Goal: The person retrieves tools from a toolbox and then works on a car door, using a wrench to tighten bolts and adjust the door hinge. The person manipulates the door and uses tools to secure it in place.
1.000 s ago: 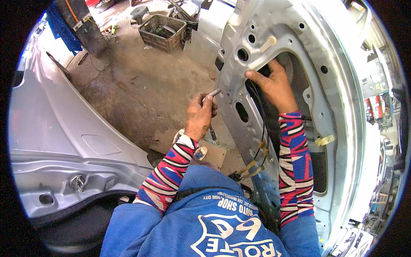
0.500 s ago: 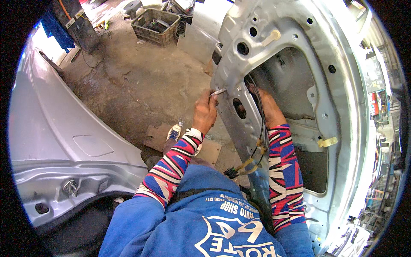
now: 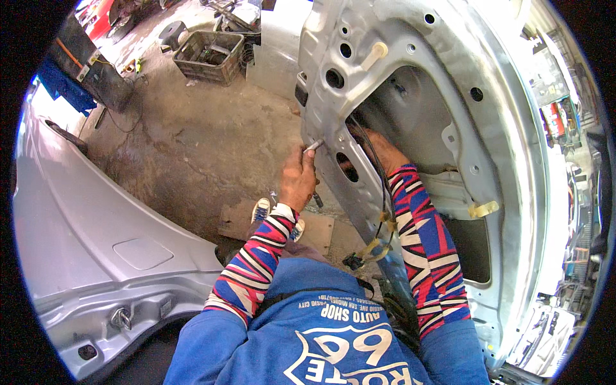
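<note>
The left hand (image 3: 298, 179) clasps a metal tool (image 3: 314, 145) at the silver door panel's edge (image 3: 310, 119), where slanted pressure could cause slipping; the right hand (image 3: 383, 153), partly inside, hides its grasp.

Blu tee (image 3: 269, 346) w/ wht print (image 3: 350, 351), multicol. patt. sleeves (image 3: 253, 266), sneakers (image 3: 260, 210)

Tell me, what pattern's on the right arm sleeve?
The right arm sleeve has jagged blue, pinkish-red, whitish and black stripes, clearest in the head view.
</note>
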A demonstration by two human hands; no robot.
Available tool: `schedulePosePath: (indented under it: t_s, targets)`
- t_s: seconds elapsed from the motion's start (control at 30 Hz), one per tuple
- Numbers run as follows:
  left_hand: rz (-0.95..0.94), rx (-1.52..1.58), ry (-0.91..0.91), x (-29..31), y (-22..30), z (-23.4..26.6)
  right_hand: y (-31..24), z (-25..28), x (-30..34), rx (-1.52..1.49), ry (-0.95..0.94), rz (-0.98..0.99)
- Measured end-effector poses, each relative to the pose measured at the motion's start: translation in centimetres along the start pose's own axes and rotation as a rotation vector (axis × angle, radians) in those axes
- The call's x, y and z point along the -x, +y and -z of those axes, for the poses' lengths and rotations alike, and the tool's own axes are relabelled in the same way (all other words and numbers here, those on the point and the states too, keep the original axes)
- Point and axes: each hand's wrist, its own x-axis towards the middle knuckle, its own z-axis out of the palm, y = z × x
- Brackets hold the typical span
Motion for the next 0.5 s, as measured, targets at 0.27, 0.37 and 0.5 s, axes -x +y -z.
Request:
schedulePosePath:
  t_s: [0.27,0.37,0.5]
  targets:
    - [0.079,0.269,-0.049,-0.4,-0.1,-0.5,-1.9,0.0,2.2,-0.066,0.116,-0.019]
    - [0.070,0.233,-0.064,-0.3,0.0,-0.3,-1.7,0.1,2.1,-0.129,0.093,-0.060]
    - [0.007,0.123,-0.028,-0.4,-0.5,-0.2,-0.3,0.1,1.3,-0.226,0.063,0.066]
